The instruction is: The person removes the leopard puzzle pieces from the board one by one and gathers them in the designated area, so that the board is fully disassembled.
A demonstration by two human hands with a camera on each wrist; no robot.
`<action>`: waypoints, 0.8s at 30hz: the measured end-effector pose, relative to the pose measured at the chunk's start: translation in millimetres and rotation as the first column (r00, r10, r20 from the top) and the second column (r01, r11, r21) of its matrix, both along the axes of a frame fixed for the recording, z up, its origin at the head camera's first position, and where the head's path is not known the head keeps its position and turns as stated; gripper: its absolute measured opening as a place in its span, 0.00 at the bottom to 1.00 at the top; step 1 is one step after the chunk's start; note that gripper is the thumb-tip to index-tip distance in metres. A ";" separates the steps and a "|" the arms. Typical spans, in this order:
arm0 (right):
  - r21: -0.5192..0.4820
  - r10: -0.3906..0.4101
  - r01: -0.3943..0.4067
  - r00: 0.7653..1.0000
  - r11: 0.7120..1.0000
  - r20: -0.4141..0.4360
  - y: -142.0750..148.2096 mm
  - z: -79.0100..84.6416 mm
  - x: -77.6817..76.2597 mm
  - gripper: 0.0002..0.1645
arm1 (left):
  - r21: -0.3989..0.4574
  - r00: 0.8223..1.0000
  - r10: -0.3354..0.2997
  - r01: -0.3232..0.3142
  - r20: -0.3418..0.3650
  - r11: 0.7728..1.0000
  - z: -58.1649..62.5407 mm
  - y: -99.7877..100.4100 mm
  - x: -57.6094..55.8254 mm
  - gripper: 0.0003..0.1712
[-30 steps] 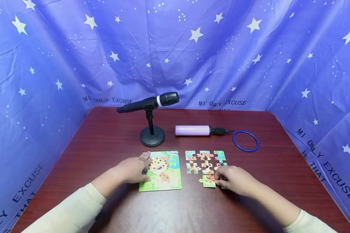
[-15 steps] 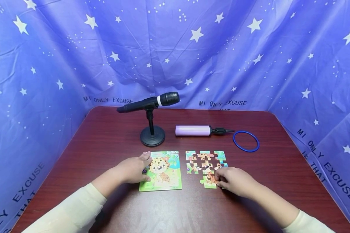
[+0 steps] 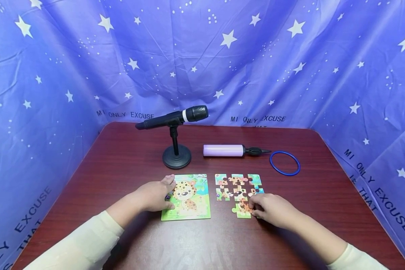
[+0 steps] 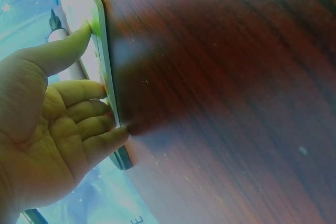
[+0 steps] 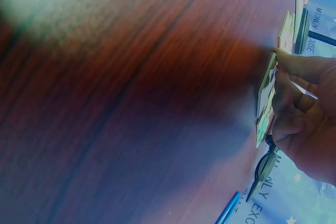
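Note:
My left hand [image 3: 154,197] rests on the left edge of a square puzzle board [image 3: 197,200] with a cartoon leopard picture, fingers and thumb spread along it. In the left wrist view, the fingertips [image 4: 118,134] touch the board's rim. To the right, my right hand [image 3: 273,210] pinches a jigsaw piece [image 5: 266,85] at the lower right of a loose group, its thumb at the piece's edge. The hand mostly hides that piece in the head view. Beside it lies a green and orange jigsaw piece [image 3: 243,213]; several others, such as the top-left piece [image 3: 221,179], lie in spaced rows.
Behind the board stands a black microphone [image 3: 175,119] on a round-based stand [image 3: 176,157]. A purple hand pump [image 3: 222,150] and a blue ring [image 3: 272,165] lie behind the pieces. Starry blue cloth [image 3: 202,90] surrounds the back and sides of the brown table [image 3: 195,247].
The pieces at my right fingers have shifted very slightly to the right. My left hand and the board keep their place.

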State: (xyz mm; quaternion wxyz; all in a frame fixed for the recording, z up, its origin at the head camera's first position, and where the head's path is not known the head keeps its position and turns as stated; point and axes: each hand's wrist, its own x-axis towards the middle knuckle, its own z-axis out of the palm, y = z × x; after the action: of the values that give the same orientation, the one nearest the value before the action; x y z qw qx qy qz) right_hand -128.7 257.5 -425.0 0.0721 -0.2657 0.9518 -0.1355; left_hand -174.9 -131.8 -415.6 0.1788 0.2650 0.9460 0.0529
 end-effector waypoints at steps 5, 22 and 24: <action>-0.009 0.015 -0.015 1.000 1.000 -0.005 0.4 -0.3 0.1 0.11 | -0.003 1.000 -0.003 0.003 -0.007 1.000 -0.2 0.3 -0.7 0.49; -0.032 -0.003 0.000 0.997 0.999 -0.082 -19.2 10.4 -10.5 0.09 | 0.000 1.000 -0.002 0.002 -0.010 1.000 -0.1 0.1 -0.1 0.49; -0.049 -0.001 -0.002 0.998 0.999 -0.057 -30.0 13.9 -13.1 0.10 | -0.001 1.000 -0.006 0.006 -0.011 1.000 -0.9 -0.1 -0.1 0.49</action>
State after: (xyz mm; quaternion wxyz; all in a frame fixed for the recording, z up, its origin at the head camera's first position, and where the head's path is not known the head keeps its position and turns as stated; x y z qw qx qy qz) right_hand -141.8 227.5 -411.1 0.0384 -0.2715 0.9497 -0.1514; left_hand -174.9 -131.9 -416.5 0.1738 0.2681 0.9462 0.0506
